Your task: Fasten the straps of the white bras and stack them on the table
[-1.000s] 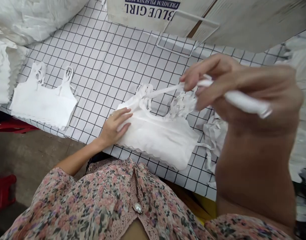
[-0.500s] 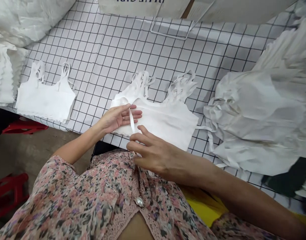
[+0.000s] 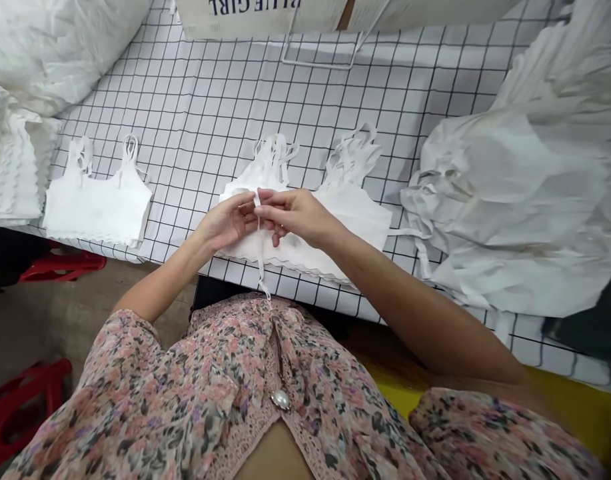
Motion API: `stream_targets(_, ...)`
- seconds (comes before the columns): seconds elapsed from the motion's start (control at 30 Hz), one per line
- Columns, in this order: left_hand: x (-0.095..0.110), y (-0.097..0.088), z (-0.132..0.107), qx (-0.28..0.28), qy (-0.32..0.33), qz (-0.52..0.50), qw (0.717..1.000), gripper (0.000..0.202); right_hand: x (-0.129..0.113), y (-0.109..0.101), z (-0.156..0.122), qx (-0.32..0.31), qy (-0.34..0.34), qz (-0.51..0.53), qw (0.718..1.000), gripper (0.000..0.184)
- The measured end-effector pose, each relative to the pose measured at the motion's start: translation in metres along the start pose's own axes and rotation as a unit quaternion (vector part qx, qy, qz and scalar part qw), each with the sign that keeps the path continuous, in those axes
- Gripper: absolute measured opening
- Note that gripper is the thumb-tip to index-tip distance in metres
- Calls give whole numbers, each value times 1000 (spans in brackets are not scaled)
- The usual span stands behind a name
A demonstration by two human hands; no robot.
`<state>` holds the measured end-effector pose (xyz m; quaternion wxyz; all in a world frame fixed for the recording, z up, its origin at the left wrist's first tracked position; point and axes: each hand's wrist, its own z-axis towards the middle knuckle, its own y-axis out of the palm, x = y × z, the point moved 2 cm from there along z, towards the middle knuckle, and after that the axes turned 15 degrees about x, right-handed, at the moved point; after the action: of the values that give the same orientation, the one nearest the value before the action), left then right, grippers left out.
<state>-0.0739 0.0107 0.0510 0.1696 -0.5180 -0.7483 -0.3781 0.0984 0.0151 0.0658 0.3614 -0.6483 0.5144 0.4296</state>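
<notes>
Just above the near table edge, my left hand (image 3: 230, 220) pinches a thin white strap (image 3: 260, 257), palm turned partly up. My right hand (image 3: 298, 215) meets it from the right, its thumb and forefinger closed on the same strap near its top. The strap's lower end dangles past the table edge in front of my blouse. Under both hands lies a stack of white camisole tops (image 3: 360, 220) with scalloped hems, their looped straps (image 3: 275, 157) fanned out toward the far side. My hands cover part of the top piece.
A smaller stack of white tops (image 3: 98, 207) lies to the left, beside scalloped white pieces (image 3: 15, 160) and a bulging white bag (image 3: 60, 47). Heaped white garments (image 3: 510, 200) fill the right. At the back stand a carton (image 3: 255, 20) and a wire frame (image 3: 318, 65). Red stools (image 3: 30, 407) stand below left.
My right hand has moved up and away from my body to meet my left hand at the strap's top. The strap's lower end now hangs loose. The view has shifted slightly.
</notes>
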Motion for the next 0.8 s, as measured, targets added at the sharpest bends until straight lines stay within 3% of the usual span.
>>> stream_targets(0.13, 7, 1, 5, -13, 27, 31, 999, 21, 0, 3, -7, -96, 14, 11, 995, 41)
stream_targets(0.27, 14, 2, 11, -15, 25, 19, 999, 17, 3, -8, -40, -184, -22, -54, 981, 27)
stream_targets(0.3, 16, 2, 12, -8, 26, 22, 999, 16, 3, -10, -47, -176, -30, -59, 982, 25)
stream_targets(0.37, 17, 3, 13, -3, 30, 30, 999, 17, 4, -14, -52, -104, -38, -55, 992, 27)
stream_targets(0.43, 17, 5, 13, -6, 36, 35, 999, 19, 4, -15, -47, -4, -39, -40, 998, 35)
stream_targets(0.5, 17, 6, 13, -4, 46, 35, 998, 19, 2, -12, -33, 48, -26, -17, 998, 40)
stream_targets(0.7, 22, 7, 14, 33, 86, 59, 994, 22, -4, 8, 12, 58, 2, 78, 995, 45)
stream_targets(0.8, 24, 10, 15, 26, 77, 61, 995, 27, -4, 12, 12, 4, 5, 92, 996, 45)
